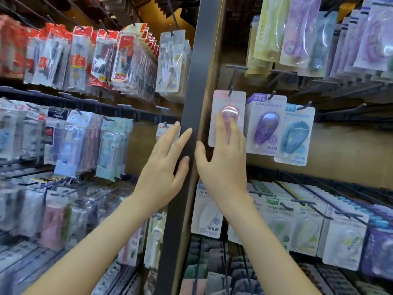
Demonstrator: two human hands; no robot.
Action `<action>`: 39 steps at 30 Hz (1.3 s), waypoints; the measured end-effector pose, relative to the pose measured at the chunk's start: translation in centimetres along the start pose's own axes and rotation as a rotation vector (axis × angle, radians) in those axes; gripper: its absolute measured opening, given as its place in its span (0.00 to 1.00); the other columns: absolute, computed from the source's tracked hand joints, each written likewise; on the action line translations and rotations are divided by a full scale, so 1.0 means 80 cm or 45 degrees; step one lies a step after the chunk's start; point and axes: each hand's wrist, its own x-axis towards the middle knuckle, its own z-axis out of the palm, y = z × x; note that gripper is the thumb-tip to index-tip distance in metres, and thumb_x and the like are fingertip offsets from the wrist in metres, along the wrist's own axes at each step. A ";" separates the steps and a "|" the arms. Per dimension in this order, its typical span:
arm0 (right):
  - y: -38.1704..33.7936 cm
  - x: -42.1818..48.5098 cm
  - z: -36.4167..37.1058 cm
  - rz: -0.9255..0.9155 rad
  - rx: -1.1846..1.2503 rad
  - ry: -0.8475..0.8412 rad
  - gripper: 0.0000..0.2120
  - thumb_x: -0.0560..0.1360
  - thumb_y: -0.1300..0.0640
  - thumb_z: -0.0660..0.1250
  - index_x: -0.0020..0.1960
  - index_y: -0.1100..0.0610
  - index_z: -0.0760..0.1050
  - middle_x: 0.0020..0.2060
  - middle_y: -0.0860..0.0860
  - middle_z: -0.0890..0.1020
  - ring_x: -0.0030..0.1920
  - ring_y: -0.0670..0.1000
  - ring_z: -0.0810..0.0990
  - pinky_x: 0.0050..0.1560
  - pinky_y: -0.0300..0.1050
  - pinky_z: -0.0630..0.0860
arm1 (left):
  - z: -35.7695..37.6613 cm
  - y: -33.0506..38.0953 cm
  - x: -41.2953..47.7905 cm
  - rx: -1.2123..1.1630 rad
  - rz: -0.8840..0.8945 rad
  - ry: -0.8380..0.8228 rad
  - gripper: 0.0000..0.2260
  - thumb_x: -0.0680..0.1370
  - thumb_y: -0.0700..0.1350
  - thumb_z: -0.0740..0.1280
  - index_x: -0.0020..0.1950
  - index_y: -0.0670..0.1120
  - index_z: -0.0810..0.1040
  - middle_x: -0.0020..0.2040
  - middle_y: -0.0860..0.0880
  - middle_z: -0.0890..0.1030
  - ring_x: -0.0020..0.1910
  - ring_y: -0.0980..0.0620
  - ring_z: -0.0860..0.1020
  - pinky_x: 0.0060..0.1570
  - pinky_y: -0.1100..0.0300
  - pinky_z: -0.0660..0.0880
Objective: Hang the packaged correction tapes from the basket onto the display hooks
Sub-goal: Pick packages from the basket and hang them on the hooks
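Head view: three hooked correction tapes [266, 124], right hand [225, 160] seemingly on one

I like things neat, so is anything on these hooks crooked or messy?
Nothing looks broken or spilled. The blue pack and the purple pack hang a little slanted, with their bottoms leaning left, though the wide lens may cause that. The right hand touches the pink pack with straight fingers.

The purple correction tape package [265, 124] carries "Campus" and "修正带"; the blue package [294, 135] and the white package [207, 213] lower down also read "Campus".
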 end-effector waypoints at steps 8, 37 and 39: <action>-0.053 -0.224 0.038 -0.107 0.568 -0.432 0.21 0.78 0.57 0.62 0.70 0.61 0.68 0.64 0.55 0.74 0.67 0.54 0.70 0.68 0.47 0.67 | -0.063 0.032 -0.263 0.104 -0.721 -0.274 0.22 0.80 0.49 0.59 0.74 0.47 0.64 0.66 0.55 0.70 0.65 0.63 0.67 0.63 0.72 0.62; 0.059 -1.480 0.274 0.516 0.278 -2.672 0.38 0.75 0.49 0.66 0.78 0.52 0.50 0.74 0.57 0.58 0.70 0.58 0.62 0.68 0.53 0.63 | 0.116 0.109 -1.453 0.963 -2.204 -1.473 0.30 0.69 0.52 0.70 0.71 0.49 0.71 0.62 0.36 0.76 0.64 0.36 0.73 0.67 0.42 0.61; 0.057 -1.503 0.283 0.321 0.211 -2.593 0.38 0.72 0.41 0.62 0.77 0.53 0.56 0.73 0.57 0.60 0.65 0.56 0.62 0.65 0.52 0.66 | 0.127 0.098 -1.465 1.044 -2.184 -1.586 0.36 0.66 0.58 0.72 0.72 0.49 0.69 0.62 0.34 0.77 0.66 0.35 0.72 0.69 0.41 0.53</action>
